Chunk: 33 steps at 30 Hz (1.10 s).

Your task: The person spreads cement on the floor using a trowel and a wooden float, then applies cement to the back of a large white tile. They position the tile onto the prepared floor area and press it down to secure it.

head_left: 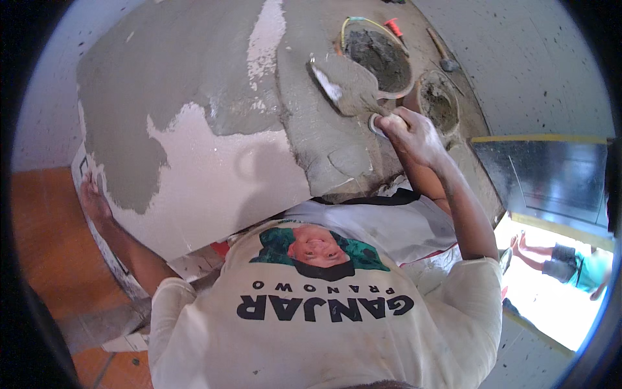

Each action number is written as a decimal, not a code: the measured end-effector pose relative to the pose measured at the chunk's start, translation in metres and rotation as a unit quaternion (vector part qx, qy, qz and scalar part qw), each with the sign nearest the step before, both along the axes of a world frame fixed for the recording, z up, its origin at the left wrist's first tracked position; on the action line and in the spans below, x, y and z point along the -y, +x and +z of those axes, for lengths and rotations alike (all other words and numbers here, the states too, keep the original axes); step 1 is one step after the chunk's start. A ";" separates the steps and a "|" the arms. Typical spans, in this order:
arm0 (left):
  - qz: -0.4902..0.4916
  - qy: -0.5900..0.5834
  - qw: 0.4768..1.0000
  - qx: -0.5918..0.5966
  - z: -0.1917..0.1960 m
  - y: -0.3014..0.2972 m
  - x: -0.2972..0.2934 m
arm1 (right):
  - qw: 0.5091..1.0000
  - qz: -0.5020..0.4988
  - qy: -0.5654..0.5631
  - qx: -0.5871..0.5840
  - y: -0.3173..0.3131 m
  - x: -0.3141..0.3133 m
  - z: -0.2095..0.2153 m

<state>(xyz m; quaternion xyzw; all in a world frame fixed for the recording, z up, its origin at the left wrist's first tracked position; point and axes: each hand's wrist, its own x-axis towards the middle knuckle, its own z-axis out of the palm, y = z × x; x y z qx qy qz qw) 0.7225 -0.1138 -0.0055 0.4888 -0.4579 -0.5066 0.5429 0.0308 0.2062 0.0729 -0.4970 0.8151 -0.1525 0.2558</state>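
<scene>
A large pale tile (214,188) lies in front of me, its upper part coated with wet grey mortar (188,71). At its left edge is my left hand (95,198), the fingers curled along the rim and gripping it. My right hand (418,137) is wrapped round the handle of a trowel (350,81). The trowel's blade, smeared with mortar, is tilted over the right part of the coating. Just beyond the blade stands a bucket (407,91) holding grey mortar. The tile's underside is hidden.
Behind my right hand sits a second round container (455,107) with mortar in it. A hammer (447,63) and a red-handled tool (393,27) lie at the far right. Orange flooring (52,227) shows at left. Another person (573,269) is beyond the bright opening at right.
</scene>
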 end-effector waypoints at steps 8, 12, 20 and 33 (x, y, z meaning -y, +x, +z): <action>0.002 -0.009 1.000 0.027 -0.002 -0.008 0.007 | 0.781 -0.281 -0.129 0.543 0.018 0.045 -0.060; 0.001 0.005 1.000 0.013 0.019 0.003 0.015 | 0.683 -0.291 -0.165 0.650 0.035 0.057 -0.072; -0.037 0.050 0.998 -0.029 0.034 -0.023 0.035 | 0.722 -0.277 -0.243 0.586 0.052 0.041 -0.070; -0.147 0.024 0.989 -0.017 0.059 -0.091 0.086 | 0.679 -0.409 -0.299 0.530 0.117 0.007 -0.061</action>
